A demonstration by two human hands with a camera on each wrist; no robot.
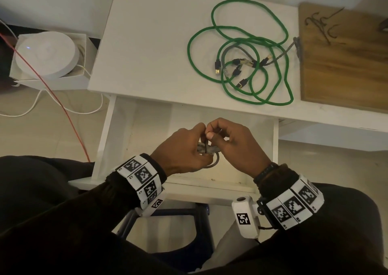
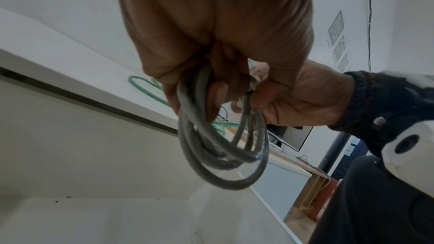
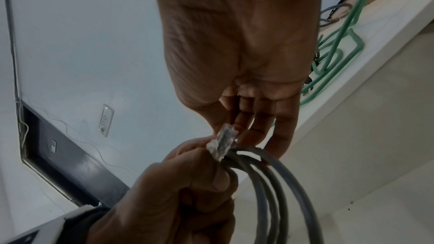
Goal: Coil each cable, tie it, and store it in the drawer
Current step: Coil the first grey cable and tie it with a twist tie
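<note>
Hands meet above the open white drawer: the left hand grips a coiled grey cable, fingers curled round the bundled loops, while the right hand pinches at the top of the coil beside its clear plug. On the white desk beyond, a green cable lies loose and tangled with other leads, next to a wooden board.
</note>
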